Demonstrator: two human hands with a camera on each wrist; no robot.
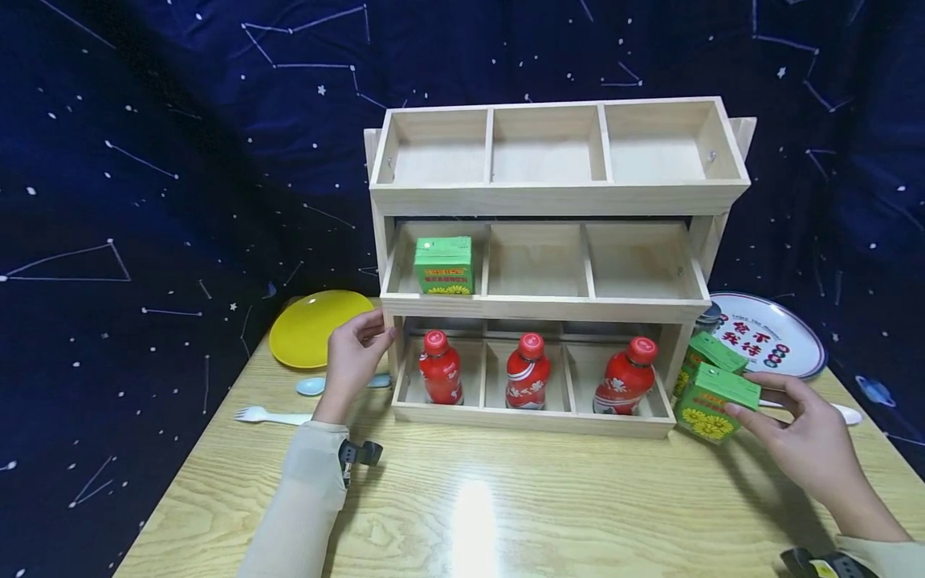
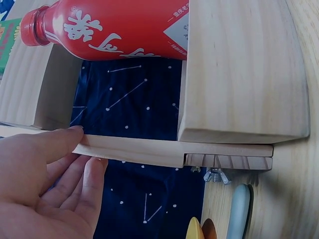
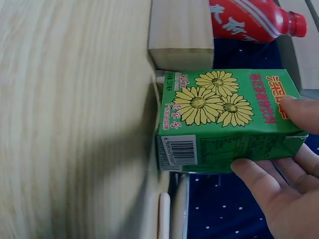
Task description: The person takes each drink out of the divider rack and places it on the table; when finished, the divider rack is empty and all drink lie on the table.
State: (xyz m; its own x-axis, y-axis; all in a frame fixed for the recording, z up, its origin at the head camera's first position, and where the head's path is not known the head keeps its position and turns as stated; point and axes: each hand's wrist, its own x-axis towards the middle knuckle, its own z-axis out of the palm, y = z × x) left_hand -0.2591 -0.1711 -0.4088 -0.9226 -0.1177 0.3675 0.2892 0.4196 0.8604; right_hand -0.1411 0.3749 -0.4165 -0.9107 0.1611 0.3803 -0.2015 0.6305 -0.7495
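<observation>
My right hand [image 1: 815, 437] grips a green drink carton [image 1: 715, 404] with yellow flowers, beside the lower right end of a wooden shelf [image 1: 531, 429]. In the right wrist view the thumb lies on the flowered face of the carton [image 3: 224, 107] and the fingers are at its side. Another green carton [image 1: 717, 352] stands just behind it, partly hidden. My left hand [image 1: 354, 353] pinches the shelf's left side post, with the thumb on one side of the post [image 2: 134, 151] and fingers on the other. A third green carton [image 1: 444, 266] sits in the middle tier's left compartment.
Three red bottles stand in the bottom tier: left [image 1: 441, 369], middle [image 1: 528, 373] and right, tilted [image 1: 625, 377]. A yellow plate [image 1: 318, 329], blue spoon [image 1: 311, 386] and white fork [image 1: 267, 416] lie at left. A white plate [image 1: 769, 329] is at right, behind the cartons.
</observation>
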